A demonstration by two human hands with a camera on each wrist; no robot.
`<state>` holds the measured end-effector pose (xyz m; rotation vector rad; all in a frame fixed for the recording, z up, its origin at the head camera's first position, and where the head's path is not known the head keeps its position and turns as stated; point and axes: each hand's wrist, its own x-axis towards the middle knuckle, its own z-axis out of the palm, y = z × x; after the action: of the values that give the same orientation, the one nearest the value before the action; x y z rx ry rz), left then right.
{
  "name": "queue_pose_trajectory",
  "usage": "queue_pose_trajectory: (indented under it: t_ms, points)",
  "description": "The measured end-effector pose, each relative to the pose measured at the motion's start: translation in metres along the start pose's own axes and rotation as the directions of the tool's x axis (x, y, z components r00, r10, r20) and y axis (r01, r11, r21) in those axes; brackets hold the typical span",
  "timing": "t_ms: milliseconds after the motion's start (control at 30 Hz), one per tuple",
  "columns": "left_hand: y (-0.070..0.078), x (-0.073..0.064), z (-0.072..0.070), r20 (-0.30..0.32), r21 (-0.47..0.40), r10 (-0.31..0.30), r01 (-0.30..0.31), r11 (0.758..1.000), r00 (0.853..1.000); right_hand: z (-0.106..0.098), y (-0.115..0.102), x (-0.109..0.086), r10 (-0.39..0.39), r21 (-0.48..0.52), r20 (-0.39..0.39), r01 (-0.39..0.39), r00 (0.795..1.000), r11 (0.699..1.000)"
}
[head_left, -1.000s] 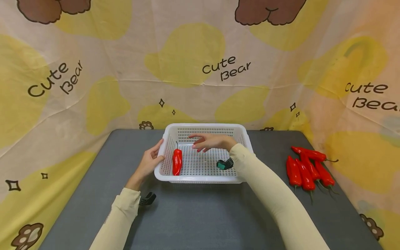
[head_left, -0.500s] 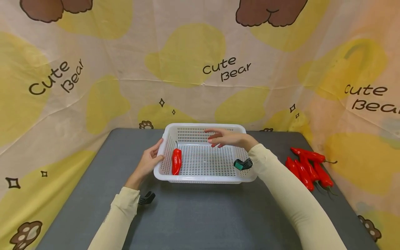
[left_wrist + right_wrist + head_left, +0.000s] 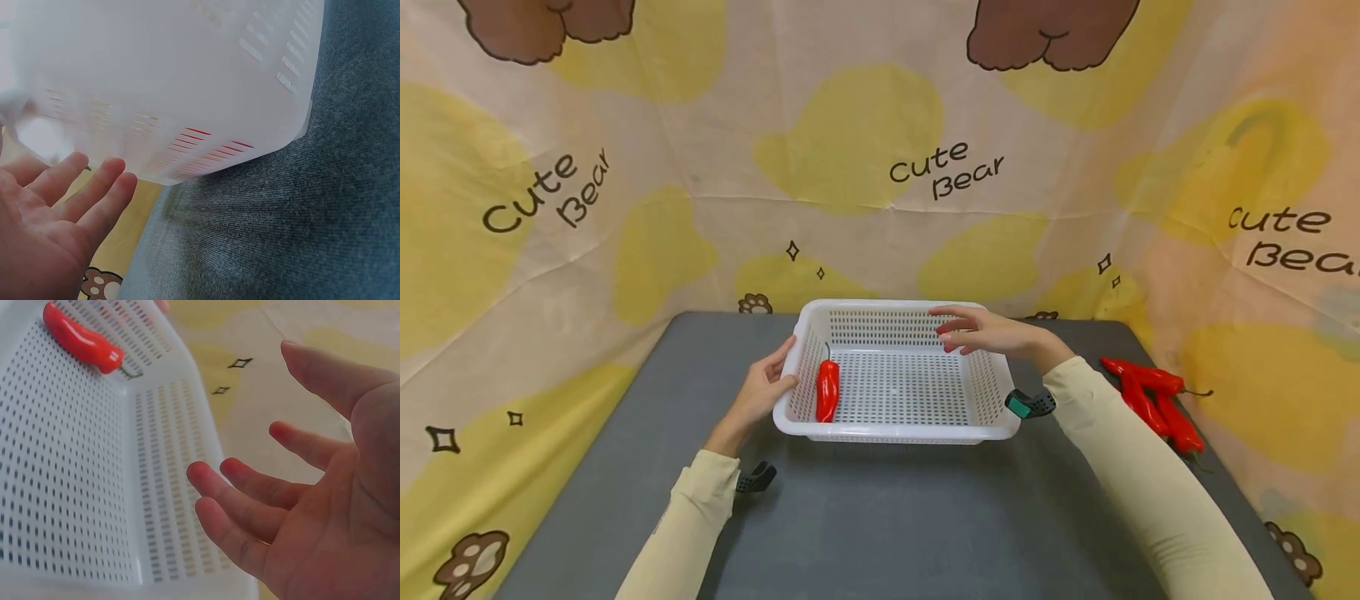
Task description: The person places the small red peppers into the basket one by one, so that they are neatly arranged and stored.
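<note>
A white plastic basket [image 3: 895,432] with slotted walls sits on the grey table. One red chili pepper [image 3: 827,390] lies inside along its left wall, stem toward the back; it also shows at the top of the right wrist view. My left hand [image 3: 756,392] holds the basket's left rim, thumb over the edge and fingers at the outer wall. In the left wrist view those fingers [image 3: 100,200] reach along the basket's side. Above the basket's back right corner, my right hand [image 3: 992,332] holds nothing, its fingers spread and slightly bent.
Several red chili peppers [image 3: 1150,379] are piled at the table's right side, partly hidden behind my right sleeve [image 3: 1150,475]. A printed cloth [image 3: 850,167] hangs at the back and both sides of the grey table [image 3: 880,517].
My right hand has moved right, from over the basket's middle to its right rim, and its sleeve now covers part of the pepper pile. The left hand stays at the left rim.
</note>
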<state>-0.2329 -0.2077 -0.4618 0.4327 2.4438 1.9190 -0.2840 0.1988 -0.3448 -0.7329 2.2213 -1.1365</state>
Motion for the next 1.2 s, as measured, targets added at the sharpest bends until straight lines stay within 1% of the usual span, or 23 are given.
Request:
queue_pose_trajectory:
  t_ms: [67, 233, 400, 567, 733, 1000, 1200]
  points:
    - [0.0, 0.001, 0.0, 0.0, 0.002, 0.0, 0.0, 1.0, 1.0, -0.004, 0.003, -0.008, -0.003, -0.011, -0.009, 0.003, 1.0, 1.0]
    - [0.0, 0.002, 0.0, -0.004, 0.012, -0.015, 0.015, 1.0, 1.0, -0.013, 0.009, -0.029, 0.021, -0.019, -0.032, -0.021, 0.999, 1.0]
    - [0.0, 0.002, 0.0, -0.008, 0.015, -0.017, 0.017, 1.0, 1.0, -0.021, 0.014, -0.049, 0.036, -0.026, -0.049, -0.038, 0.998, 0.999]
    - [0.001, 0.002, 0.0, -0.007, 0.024, -0.02, 0.02, 1.0, 1.0, -0.027, 0.019, -0.068, 0.048, -0.017, -0.069, -0.049, 0.996, 0.999]
    - [0.001, 0.001, 0.0, -0.008, 0.016, -0.017, 0.018, 1.0, 1.0, -0.031, 0.027, -0.084, 0.062, -0.005, -0.083, -0.063, 0.995, 0.998]
    - [0.001, 0.001, 0.001, -0.009, 0.023, -0.009, 0.009, 1.0, 1.0, -0.035, 0.042, -0.108, 0.06, -0.075, -0.14, -0.071, 0.988, 0.995]
    - [-0.002, 0.001, 0.001, -0.013, 0.021, -0.005, 0.005, 1.0, 1.0, -0.036, 0.056, -0.127, 0.088, -0.08, -0.166, -0.102, 0.982, 0.992]
